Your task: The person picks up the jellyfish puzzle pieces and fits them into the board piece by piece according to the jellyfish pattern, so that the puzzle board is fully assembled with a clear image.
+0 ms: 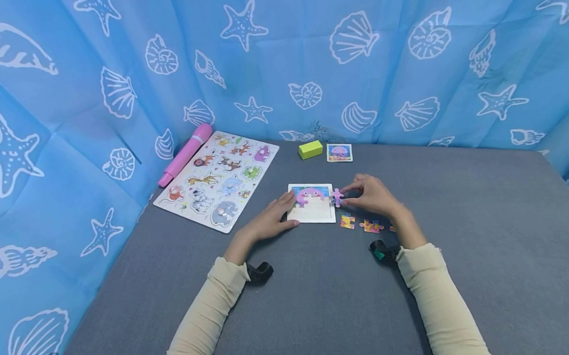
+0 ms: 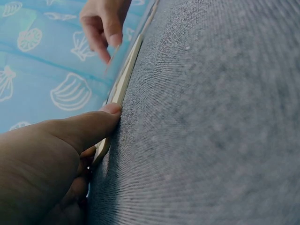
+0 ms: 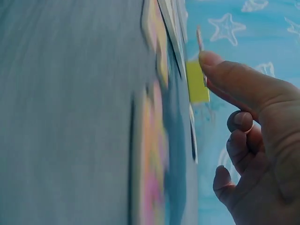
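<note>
A small white-framed jigsaw tray [image 1: 315,214] lies on the grey table, its upper part filled with a pink cartoon picture on blue and its lower part bare wood. My left hand [image 1: 270,220] holds the tray at its left side, thumb at the near edge. Just off the tray's right side, my right hand [image 1: 374,195] pinches a pink puzzle piece [image 1: 337,197] between thumb and forefinger. In the right wrist view this piece [image 3: 201,40] is seen edge-on, above the table. Loose yellow and pink puzzle pieces [image 1: 371,226] lie near my right wrist, one partly hidden.
A picture card [image 1: 339,153] and a yellow-green block [image 1: 310,150] lie behind the tray. To the left are a wooden animal peg puzzle [image 1: 225,175] and a pink tube-shaped object [image 1: 185,153]. A blue seashell curtain [image 1: 277,64] hangs along the table's back and left.
</note>
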Demonstrator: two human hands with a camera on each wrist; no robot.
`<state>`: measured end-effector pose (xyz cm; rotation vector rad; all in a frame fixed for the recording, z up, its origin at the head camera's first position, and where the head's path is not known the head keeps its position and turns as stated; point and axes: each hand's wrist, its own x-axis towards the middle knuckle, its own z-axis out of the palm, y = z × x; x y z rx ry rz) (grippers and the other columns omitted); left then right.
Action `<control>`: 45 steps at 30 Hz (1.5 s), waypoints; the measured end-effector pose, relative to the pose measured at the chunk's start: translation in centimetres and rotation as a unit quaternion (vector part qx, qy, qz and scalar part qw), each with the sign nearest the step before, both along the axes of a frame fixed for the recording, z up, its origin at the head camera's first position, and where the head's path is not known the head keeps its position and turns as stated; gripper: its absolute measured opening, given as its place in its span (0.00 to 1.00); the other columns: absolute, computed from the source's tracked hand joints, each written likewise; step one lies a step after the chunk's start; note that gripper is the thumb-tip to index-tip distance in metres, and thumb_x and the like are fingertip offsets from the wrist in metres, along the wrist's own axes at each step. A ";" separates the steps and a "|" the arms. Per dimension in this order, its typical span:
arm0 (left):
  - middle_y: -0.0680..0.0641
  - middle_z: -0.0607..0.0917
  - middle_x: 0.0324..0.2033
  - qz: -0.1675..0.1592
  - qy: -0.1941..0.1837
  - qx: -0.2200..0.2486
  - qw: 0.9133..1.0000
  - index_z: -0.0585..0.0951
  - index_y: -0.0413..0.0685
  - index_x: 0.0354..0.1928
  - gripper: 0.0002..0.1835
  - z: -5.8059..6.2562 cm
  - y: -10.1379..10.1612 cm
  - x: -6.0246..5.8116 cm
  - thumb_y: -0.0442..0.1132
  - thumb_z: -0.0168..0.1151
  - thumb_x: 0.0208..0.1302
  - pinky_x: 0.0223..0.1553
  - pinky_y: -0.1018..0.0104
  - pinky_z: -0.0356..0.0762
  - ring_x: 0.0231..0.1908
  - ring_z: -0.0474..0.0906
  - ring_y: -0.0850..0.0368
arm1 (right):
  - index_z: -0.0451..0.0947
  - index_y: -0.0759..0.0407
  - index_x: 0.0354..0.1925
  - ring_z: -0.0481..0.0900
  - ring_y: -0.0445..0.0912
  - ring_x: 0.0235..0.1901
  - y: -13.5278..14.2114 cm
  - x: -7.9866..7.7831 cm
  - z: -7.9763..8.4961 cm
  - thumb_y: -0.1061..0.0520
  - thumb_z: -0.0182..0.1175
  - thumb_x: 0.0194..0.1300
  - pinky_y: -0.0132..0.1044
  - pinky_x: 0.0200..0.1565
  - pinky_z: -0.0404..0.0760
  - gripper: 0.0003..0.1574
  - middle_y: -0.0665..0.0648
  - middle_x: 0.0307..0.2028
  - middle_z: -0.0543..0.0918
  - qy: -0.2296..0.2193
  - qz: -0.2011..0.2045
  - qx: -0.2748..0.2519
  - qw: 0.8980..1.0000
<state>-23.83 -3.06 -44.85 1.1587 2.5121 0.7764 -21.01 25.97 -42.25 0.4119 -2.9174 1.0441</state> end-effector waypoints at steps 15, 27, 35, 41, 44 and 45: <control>0.43 0.45 0.72 -0.002 -0.009 0.003 1.000 0.49 0.39 0.70 0.38 -0.1 -0.1 -0.1 0.48 0.53 0.66 0.70 0.49 0.39 0.72 0.40 0.48 | 0.86 0.60 0.36 0.62 0.44 0.24 -5.4 -1.9 -0.5 0.54 0.70 0.49 0.34 0.28 0.60 0.15 0.56 0.26 0.75 0.037 0.051 0.040 0.997; 0.43 0.45 0.72 -0.001 -0.009 0.000 1.000 0.49 0.38 0.70 0.38 0.1 -0.1 0.0 0.48 0.53 0.66 0.70 0.50 0.39 0.72 0.40 0.48 | 0.85 0.56 0.42 0.62 0.45 0.26 -6.3 -1.9 -0.2 0.47 0.71 0.48 0.36 0.31 0.57 0.23 0.56 0.28 0.74 0.029 0.038 0.079 0.996; 0.43 0.45 0.72 -0.004 -0.009 0.008 1.000 0.49 0.38 0.70 0.38 0.0 -0.1 -0.2 0.47 0.53 0.66 0.70 0.49 0.38 0.72 0.39 0.48 | 0.83 0.54 0.44 0.61 0.46 0.27 -6.8 -2.0 -0.2 0.44 0.72 0.44 0.36 0.30 0.55 0.28 0.55 0.28 0.73 0.026 0.019 0.097 0.995; 0.45 0.43 0.72 -0.018 -0.013 0.041 0.999 0.48 0.40 0.70 0.40 -0.8 -0.3 -0.6 0.54 0.49 0.67 0.71 0.52 0.34 0.72 0.37 0.51 | 0.82 0.53 0.45 0.62 0.46 0.28 -6.6 -2.3 -0.6 0.44 0.71 0.47 0.36 0.31 0.55 0.27 0.55 0.30 0.73 0.004 0.013 0.091 0.996; 0.45 0.43 0.72 -0.018 -0.012 0.037 0.999 0.48 0.40 0.70 0.39 -0.8 -0.4 -0.6 0.53 0.50 0.67 0.71 0.52 0.34 0.72 0.37 0.51 | 0.82 0.52 0.45 0.62 0.46 0.28 -6.6 -2.3 -0.8 0.43 0.70 0.47 0.36 0.31 0.56 0.27 0.55 0.31 0.73 -0.004 0.012 0.088 0.996; 0.45 0.43 0.72 -0.016 -0.010 0.032 0.999 0.48 0.40 0.70 0.39 -0.8 -0.4 -0.6 0.52 0.50 0.67 0.71 0.52 0.35 0.72 0.37 0.51 | 0.82 0.52 0.45 0.62 0.46 0.28 -6.6 -2.4 -0.8 0.43 0.70 0.47 0.36 0.31 0.56 0.27 0.55 0.31 0.73 -0.005 0.012 0.088 0.996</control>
